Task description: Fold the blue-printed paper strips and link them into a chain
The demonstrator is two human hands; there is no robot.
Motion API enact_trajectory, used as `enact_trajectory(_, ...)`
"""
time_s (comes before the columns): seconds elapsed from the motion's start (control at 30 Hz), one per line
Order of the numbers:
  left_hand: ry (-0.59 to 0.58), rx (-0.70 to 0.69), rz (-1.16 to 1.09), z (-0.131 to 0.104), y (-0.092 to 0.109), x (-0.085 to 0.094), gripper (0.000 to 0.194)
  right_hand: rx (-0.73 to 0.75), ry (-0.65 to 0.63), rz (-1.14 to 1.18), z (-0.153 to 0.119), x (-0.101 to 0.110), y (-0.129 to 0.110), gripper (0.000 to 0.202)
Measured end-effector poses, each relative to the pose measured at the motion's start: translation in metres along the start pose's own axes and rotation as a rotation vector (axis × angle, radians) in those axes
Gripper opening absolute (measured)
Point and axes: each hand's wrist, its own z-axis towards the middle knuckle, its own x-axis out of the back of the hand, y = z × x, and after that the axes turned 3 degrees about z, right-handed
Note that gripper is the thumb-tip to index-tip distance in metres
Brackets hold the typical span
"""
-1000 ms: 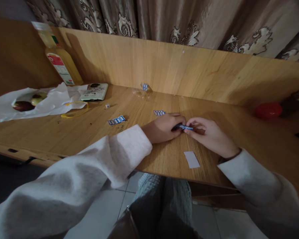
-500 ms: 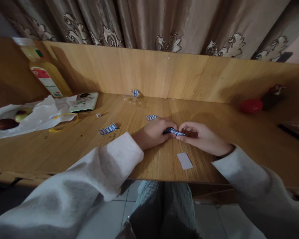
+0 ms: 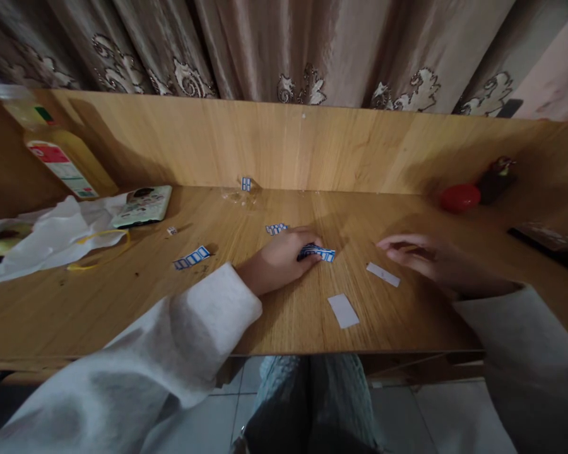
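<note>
My left hand (image 3: 280, 257) is closed around a small stack of blue-and-white printed paper strips (image 3: 325, 254), whose right end sticks out past the thumb. My right hand (image 3: 438, 261) hovers to the right, fingers loosely curved and apart, holding nothing. Just below its fingertips a narrow white paper strip (image 3: 382, 275) lies face down on the desk. Nearer the front edge is a wider white paper piece (image 3: 343, 311). Behind my left hand rests a blue-and-white strip (image 3: 276, 229), partly covered by it. Another blue-and-white strip (image 3: 192, 258) lies to the left.
Along the left are a bottle of yellow liquid (image 3: 71, 164), a patterned box (image 3: 144, 206), a white plastic bag (image 3: 52, 230) with fruit, a yellow loop (image 3: 123, 246) and a die (image 3: 171, 231). A blue-and-white piece (image 3: 245, 183) stands near the back panel. A red round object (image 3: 460, 198) is at right.
My right hand has let go of the stack and moved right. A narrow white strip now lies on the desk between the hands. My left hand keeps its grip; the camera view has shifted slightly.
</note>
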Motion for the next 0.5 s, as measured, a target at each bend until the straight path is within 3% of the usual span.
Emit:
enact_trajectory(0.17,-0.022,-0.037,0.067,-0.001,-0.004,-0.002,0.017,0.173,-0.139,-0.151,-0.016,0.003,0.009,0.039)
enact_trajectory(0.5,-0.031,-0.109,0.108,-0.001,-0.009,-0.005,0.019,0.258,-0.167,-0.081,-0.022,-0.003,0.009,0.016)
